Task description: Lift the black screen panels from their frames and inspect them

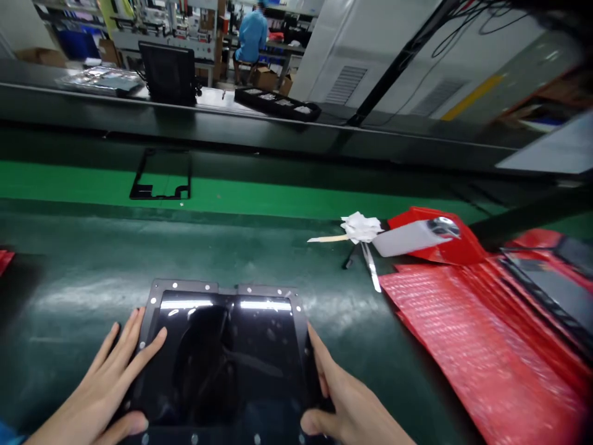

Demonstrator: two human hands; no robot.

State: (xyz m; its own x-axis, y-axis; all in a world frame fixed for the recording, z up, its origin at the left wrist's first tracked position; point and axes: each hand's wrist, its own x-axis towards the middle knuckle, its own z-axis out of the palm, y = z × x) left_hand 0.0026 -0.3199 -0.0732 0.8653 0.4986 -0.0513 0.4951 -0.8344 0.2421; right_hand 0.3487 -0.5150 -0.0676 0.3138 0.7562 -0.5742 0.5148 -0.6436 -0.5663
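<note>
Head view: left hand [109, 378] spread on the dark panel [222, 364], right hand [341, 390] pinching its edge

— Who handles what?
— Bare left hand [104, 383] and bare right hand [347, 395] flank a glossy black rectangular panel [222, 364], touching opposite edges.
— Alongside?
— Red bubble-wrap pouches [467, 334], stacked at right.
</note>
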